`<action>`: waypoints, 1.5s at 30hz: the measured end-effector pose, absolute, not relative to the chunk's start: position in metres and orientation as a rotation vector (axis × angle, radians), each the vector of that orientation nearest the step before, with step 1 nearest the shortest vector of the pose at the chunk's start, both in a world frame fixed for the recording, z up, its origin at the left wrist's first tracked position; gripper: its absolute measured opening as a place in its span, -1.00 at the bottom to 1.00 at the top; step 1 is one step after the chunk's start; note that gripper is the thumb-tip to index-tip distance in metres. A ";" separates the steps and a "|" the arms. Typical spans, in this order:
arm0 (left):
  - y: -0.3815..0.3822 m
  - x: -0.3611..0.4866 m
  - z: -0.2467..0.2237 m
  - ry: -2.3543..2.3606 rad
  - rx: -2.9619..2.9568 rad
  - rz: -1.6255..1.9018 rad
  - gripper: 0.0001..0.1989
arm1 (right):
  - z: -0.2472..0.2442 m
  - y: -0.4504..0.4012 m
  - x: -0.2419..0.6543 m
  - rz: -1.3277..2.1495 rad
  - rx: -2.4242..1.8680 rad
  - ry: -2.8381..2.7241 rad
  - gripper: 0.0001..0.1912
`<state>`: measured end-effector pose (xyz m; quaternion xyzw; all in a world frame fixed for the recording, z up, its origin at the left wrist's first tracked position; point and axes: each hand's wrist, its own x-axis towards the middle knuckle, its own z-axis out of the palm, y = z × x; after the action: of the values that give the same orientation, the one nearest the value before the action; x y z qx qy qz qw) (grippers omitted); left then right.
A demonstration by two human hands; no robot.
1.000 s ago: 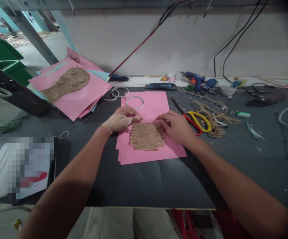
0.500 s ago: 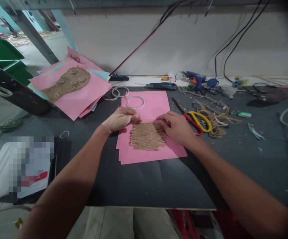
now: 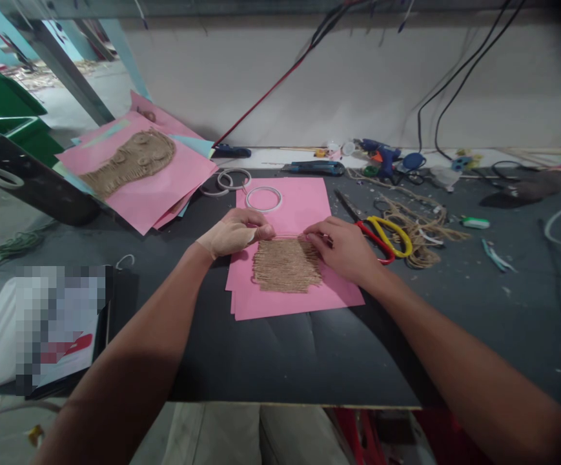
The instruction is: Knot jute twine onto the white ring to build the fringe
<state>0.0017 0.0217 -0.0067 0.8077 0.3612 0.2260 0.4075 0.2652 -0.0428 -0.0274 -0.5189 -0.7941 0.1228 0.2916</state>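
Note:
Rows of brown twine (image 3: 287,266) lie side by side on a sheet of pink paper (image 3: 299,303), forming a panel with uneven ends. At the panel's upper left corner, my left hand (image 3: 234,234) has thumb and fingers pinched together; pale tape or a thin glove covers part of it. My right hand (image 3: 341,245) pinches at the upper right corner, its fingertips touching the top row. A thin strand runs between the two hands along the upper edge and looks like a piece of twine. A white ring (image 3: 263,199) rests on the paper beyond my left hand.
Red-and-yellow scissors (image 3: 387,239) and a tangle of loose twine (image 3: 425,223) lie right of the paper. Behind are a utility knife (image 3: 315,168) and a blue glue gun (image 3: 381,155). Pink sheets bearing a twine shape (image 3: 139,155) are stacked at left, near a tablet-like object (image 3: 74,336).
Both hands stay almost in place at the top edge of the twine panel. The strand between them shows slightly more clearly now.

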 end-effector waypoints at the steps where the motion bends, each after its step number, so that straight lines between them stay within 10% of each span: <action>1: 0.021 0.002 -0.006 0.914 2.041 0.575 -0.74 | -0.027 -0.043 0.265 0.329 -1.385 -2.118 -0.81; 45: 0.020 0.009 -0.007 0.860 2.258 0.636 -0.69 | -0.028 -0.043 0.267 0.314 -1.437 -2.170 -0.78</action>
<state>0.0087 0.0201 -0.0066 0.8574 0.3265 0.2414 0.3162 0.2666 -0.0434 -0.0277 -0.5296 -0.8000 0.1158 0.2572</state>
